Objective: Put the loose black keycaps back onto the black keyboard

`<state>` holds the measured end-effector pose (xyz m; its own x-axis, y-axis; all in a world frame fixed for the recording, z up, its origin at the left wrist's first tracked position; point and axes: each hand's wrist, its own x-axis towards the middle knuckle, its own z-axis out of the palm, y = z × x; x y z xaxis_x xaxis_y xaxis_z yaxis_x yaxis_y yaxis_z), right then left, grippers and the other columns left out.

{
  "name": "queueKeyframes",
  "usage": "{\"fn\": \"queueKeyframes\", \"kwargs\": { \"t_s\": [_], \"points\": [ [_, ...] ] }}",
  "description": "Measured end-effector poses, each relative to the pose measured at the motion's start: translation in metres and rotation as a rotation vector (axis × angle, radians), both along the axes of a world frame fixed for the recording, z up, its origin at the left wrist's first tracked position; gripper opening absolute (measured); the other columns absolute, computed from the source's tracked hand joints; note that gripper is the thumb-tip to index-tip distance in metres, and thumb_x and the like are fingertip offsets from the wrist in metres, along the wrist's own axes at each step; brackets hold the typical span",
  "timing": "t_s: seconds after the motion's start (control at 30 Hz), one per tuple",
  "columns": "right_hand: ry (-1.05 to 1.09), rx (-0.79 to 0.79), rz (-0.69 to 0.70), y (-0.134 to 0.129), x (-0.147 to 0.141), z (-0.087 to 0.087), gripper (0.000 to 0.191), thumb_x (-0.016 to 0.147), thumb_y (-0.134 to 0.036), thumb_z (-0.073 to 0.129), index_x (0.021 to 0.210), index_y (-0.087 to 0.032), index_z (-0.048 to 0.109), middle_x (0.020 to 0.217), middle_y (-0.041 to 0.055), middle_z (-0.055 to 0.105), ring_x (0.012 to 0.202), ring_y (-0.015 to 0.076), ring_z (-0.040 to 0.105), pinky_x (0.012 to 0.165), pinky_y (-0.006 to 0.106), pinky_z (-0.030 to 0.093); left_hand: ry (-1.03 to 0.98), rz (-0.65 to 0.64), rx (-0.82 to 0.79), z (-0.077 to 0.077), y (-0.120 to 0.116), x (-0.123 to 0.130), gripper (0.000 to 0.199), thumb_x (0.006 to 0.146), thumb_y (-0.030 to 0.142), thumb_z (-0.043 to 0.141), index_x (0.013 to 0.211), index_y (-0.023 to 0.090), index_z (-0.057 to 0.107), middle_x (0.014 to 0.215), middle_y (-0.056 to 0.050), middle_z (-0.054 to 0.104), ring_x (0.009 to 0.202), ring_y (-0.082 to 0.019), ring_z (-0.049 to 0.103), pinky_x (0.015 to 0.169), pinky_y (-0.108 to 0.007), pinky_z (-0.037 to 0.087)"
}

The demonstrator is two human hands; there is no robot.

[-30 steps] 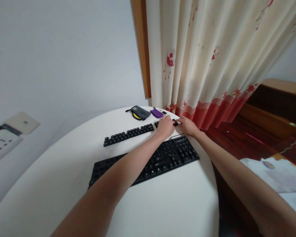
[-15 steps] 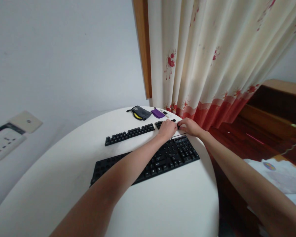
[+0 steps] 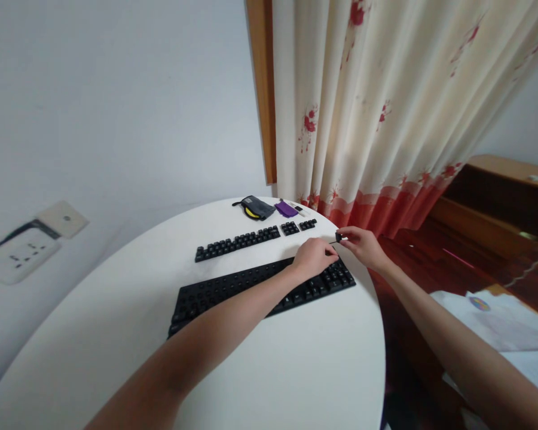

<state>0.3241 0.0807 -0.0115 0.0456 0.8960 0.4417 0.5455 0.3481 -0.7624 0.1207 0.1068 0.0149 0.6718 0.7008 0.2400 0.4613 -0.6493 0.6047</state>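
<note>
A black keyboard [image 3: 233,291] lies at a slant on the white round table [image 3: 296,358]. Many key positions in its far and left part look bare of caps, while caps remain on its near and right part. Over the keyboard's far right corner, my left hand [image 3: 311,258] has its fingers curled together; whatever is in them is too small to make out. My right hand [image 3: 358,243] pinches a small black keycap [image 3: 338,237] just past that corner. A thin dark line shows between the hands. Beyond the keyboard lie removed keycaps [image 3: 237,242] in a row of groups.
At the table's far edge lie a dark grey pouch [image 3: 259,208] with a yellow part, a purple cloth [image 3: 286,208] and a small white item [image 3: 302,211]. Wall sockets [image 3: 22,257] are at left, a curtain [image 3: 363,119] behind, and papers [image 3: 497,322] at right.
Both hands have come away from the right end of the keycap row. My left hand moved nearer over the keyboard; my right hand moved right, now showing the black keycap.
</note>
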Motion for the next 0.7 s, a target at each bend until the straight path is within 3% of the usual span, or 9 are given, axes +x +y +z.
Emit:
{"fn": "queueKeyframes", "kwargs": {
  "t_s": [0.17, 0.3, 0.7],
  "points": [
    [0.078, -0.084, 0.097, -0.04, -0.005, -0.004, 0.031, 0.082, -0.035, 0.066, 0.108, -0.019, 0.071, 0.107, 0.0097, 0.073, 0.091, 0.0235, 0.069, 0.087, 0.04, 0.056, 0.014, -0.008, -0.013, -0.002, -0.016, 0.0, 0.014, 0.084, 0.027, 0.066, 0.088, 0.026, 0.08, 0.087, 0.0, 0.077, 0.081, -0.017, 0.069, 0.08, -0.026, 0.05],
    [0.095, -0.133, 0.106, -0.056, -0.007, -0.006, 0.027, 0.081, -0.031, 0.067, 0.103, -0.018, 0.073, 0.106, 0.0094, 0.073, 0.095, 0.025, 0.069, 0.09, 0.041, 0.056, 0.037, -0.016, 0.093, -0.005, -0.022, -0.002, 0.016, 0.085, 0.026, 0.064, 0.089, 0.026, 0.08, 0.089, -0.001, 0.077, 0.085, -0.019, 0.067, 0.084, -0.029, 0.049],
    [-0.009, -0.101, 0.152, -0.058, -0.006, -0.01, 0.021, 0.085, -0.028, 0.063, 0.101, -0.019, 0.073, 0.109, 0.0099, 0.073, 0.103, 0.0252, 0.068, 0.095, 0.041, 0.054, 0.187, 0.028, 0.38, -0.003, -0.046, -0.002, 0.023, 0.092, 0.023, 0.055, 0.086, 0.02, 0.077, 0.091, -0.008, 0.072, 0.094, -0.025, 0.054, 0.083, -0.038, 0.045]
  ]
}}
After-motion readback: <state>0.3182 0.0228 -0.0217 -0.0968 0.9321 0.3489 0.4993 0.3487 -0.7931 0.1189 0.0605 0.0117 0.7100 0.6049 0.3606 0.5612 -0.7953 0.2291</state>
